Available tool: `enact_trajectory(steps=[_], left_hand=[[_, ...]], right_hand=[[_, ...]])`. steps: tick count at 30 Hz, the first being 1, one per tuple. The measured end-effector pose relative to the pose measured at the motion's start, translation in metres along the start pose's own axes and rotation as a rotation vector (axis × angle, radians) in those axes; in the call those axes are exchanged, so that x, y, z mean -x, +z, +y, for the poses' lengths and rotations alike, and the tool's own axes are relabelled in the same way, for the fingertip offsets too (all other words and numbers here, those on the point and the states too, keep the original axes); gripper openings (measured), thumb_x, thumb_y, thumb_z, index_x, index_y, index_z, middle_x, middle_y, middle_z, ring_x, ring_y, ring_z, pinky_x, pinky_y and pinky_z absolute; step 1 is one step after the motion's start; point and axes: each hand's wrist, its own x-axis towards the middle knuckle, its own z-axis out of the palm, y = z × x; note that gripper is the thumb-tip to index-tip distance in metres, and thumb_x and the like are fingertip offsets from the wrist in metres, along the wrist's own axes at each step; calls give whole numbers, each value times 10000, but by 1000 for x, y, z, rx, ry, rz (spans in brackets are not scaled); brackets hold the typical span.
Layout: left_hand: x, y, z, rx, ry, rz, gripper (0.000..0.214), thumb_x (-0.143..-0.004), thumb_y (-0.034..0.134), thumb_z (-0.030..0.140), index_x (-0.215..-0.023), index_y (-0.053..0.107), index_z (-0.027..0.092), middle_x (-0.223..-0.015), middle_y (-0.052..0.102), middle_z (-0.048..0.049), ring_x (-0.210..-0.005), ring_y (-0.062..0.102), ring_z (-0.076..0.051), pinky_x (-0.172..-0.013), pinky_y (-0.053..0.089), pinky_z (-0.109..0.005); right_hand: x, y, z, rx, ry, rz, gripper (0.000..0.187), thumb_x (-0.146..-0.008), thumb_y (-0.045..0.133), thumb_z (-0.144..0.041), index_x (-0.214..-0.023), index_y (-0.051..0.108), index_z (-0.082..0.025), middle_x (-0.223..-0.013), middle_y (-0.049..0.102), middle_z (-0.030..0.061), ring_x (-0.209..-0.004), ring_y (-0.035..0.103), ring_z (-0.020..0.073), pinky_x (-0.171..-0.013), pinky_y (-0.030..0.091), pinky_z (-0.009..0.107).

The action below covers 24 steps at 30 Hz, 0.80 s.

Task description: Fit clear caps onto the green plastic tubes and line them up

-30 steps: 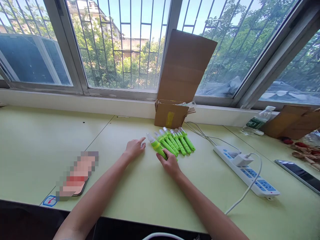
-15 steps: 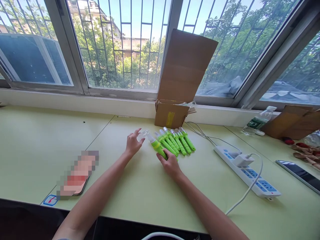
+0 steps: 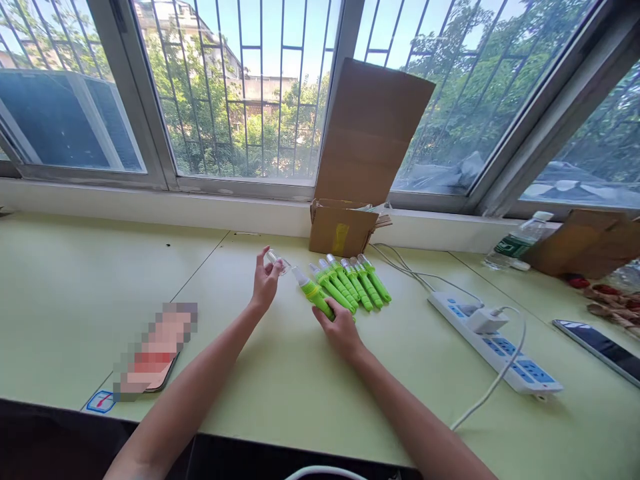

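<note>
A clear plastic cap (image 3: 280, 263) is pinched between the thumb and fingers of my left hand (image 3: 265, 283), held a little above the table. My right hand (image 3: 341, 328) grips the lower part of a bright green pen-shaped tube (image 3: 313, 291) with a pale, translucent tip pointing up and left. The cap and the tube's tip are apart, with a small gap between them. Just beyond my right hand lie several similar green tubes (image 3: 361, 283) in a slanted row, their clear ends facing the window.
Behind the tubes stands an open cardboard box (image 3: 325, 230). A power strip (image 3: 493, 343) with cables lies on the right, near a dark phone (image 3: 600, 350) and a water bottle (image 3: 517, 243). Another phone (image 3: 155, 350), partly blurred, lies left of my left arm.
My left hand has moved the clear cap slightly up and left, away from the green tube's tip, and its tilt has changed. My right hand and the tube stay almost still.
</note>
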Motion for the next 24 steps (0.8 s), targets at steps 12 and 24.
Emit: enact_trajectory(steps=[12,24], left_hand=[[11,8,9,119,-2,-86,584,-801,608,390,-1269,286,254,-780,631,1,-748,610,-142,-733,470,-302],[16,11,8,45,-48,-266,695,-714,691,436,-1270,323,238,-750,623,12,-628,576,-100,-610,443,-217]], right_hand=[[0,3,2,87,-30,18,269,-811,514,-449,-848,607,-199,-625,590,-5,-554,480,151,-549,357,271],[-1,3,3,66,-67,40,225,-795,524,-399,-897,607,-218,-706,646,15,-589,546,178,-576,401,295]])
